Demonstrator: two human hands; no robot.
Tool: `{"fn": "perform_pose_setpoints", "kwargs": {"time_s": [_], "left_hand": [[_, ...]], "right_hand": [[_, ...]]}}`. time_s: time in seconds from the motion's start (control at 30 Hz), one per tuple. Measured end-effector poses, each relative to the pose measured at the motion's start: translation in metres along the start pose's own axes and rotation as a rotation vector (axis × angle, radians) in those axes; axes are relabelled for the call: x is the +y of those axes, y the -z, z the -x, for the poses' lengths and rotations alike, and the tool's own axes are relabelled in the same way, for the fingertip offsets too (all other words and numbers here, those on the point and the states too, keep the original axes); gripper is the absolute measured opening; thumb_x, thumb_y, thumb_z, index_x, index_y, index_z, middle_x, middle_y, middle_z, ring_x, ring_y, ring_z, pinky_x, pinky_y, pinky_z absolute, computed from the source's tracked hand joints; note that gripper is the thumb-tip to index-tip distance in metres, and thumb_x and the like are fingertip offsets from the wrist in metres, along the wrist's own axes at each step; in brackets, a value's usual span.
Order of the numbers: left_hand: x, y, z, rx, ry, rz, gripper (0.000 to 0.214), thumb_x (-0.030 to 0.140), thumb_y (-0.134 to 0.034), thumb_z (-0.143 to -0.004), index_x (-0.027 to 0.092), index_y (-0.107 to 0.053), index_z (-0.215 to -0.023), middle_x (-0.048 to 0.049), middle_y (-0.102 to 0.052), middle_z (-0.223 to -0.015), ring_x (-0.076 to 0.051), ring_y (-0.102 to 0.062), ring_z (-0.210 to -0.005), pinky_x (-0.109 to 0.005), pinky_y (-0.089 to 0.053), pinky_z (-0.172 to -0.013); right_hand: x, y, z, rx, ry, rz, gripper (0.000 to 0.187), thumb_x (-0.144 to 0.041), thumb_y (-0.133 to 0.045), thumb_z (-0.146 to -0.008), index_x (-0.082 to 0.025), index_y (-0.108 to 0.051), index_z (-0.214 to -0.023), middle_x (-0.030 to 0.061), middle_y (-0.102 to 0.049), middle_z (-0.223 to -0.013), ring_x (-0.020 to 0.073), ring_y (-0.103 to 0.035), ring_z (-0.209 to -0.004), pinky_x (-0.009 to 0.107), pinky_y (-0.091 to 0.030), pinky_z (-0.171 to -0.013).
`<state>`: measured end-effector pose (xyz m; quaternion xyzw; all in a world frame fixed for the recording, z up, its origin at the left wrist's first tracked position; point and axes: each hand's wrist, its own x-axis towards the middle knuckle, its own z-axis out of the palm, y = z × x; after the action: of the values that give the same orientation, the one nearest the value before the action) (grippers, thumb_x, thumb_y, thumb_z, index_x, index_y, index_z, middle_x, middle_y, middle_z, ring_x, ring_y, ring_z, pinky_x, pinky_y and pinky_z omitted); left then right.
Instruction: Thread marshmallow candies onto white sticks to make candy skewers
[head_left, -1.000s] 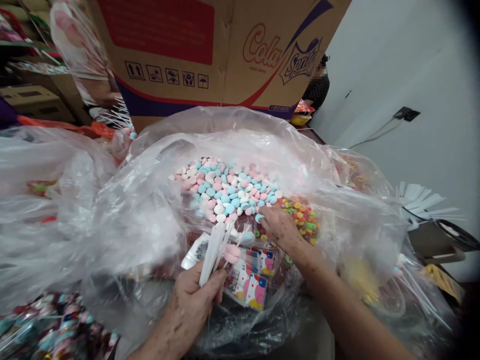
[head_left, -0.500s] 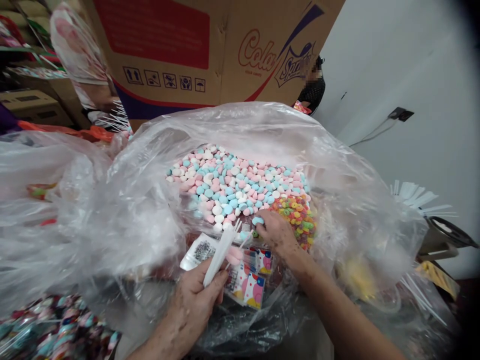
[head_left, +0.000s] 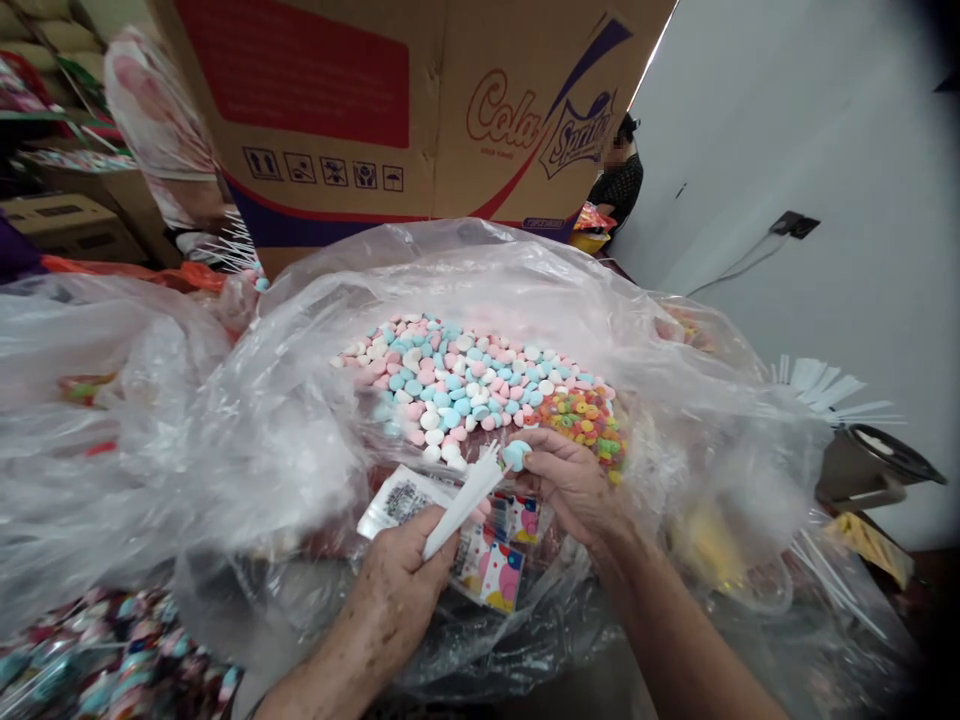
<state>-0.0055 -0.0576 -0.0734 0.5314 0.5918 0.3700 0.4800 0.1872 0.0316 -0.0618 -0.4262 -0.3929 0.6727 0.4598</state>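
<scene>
My left hand [head_left: 401, 575] is closed around a bundle of white sticks [head_left: 463, 505], tilted up to the right. Between thumb and fingertips of my right hand [head_left: 574, 478] is a pale blue candy [head_left: 516, 455], right at the upper ends of the sticks; whether a stick is in it I cannot tell. Behind the hands lies a heap of pink, white and blue candies [head_left: 465, 370] in a clear plastic bag. Small fruit-coloured ring candies [head_left: 589, 420] are piled at its right. Dotted printed packets [head_left: 499, 575] and a white label packet [head_left: 397, 497] lie below my hands.
A large cardboard box [head_left: 337, 80] stands behind the plastic bag [head_left: 285, 300]. Wrapped candies [head_left: 112, 660] are heaped at lower left. Fanned white sticks [head_left: 814, 385] stand in a dark container [head_left: 870, 465] at right. Two people are beyond the box.
My right hand has drawn back slightly from the heap, bringing the blue candy up to the stick ends. My left hand has shifted a little to the right with the bundle.
</scene>
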Motion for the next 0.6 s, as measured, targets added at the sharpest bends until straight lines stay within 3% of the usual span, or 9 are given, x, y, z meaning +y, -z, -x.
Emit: {"fn": "perform_pose_setpoints", "kwargs": {"time_s": [0.27,0.43,0.6], "left_hand": [[-0.002,-0.001,0.002,0.003,0.0,-0.009,0.028,0.038,-0.052,-0.086,0.018,-0.071,-0.079,0.0059,-0.046,-0.05,-0.014,-0.041,-0.05,-0.023,-0.032,-0.05],[0.001,-0.003,0.003,0.067,-0.012,0.022,0.027,0.036,-0.054,-0.084,0.02,-0.069,-0.068,0.0053,-0.048,-0.049,-0.014,-0.041,-0.049,-0.023,-0.032,-0.049],[0.004,-0.008,0.006,0.092,-0.039,0.002,0.026,0.035,-0.055,-0.084,0.02,-0.075,-0.078,0.0049,-0.047,-0.047,-0.016,-0.041,-0.048,-0.025,-0.037,-0.052]], "right_hand": [[0.003,0.002,0.0,-0.001,0.026,0.009,0.027,-0.028,-0.083,-0.059,-0.017,-0.074,-0.082,0.0008,-0.071,-0.073,0.0118,-0.061,-0.06,0.023,-0.05,-0.052],[0.012,0.004,0.002,0.005,0.078,0.138,0.028,-0.032,-0.08,-0.067,-0.018,-0.075,-0.091,0.0003,-0.072,-0.074,0.0107,-0.061,-0.056,0.024,-0.054,-0.056],[0.024,0.006,0.005,0.015,0.242,0.364,0.028,-0.037,-0.07,-0.08,-0.022,-0.074,-0.103,-0.0001,-0.073,-0.077,0.0137,-0.065,-0.062,0.027,-0.056,-0.062]]}}
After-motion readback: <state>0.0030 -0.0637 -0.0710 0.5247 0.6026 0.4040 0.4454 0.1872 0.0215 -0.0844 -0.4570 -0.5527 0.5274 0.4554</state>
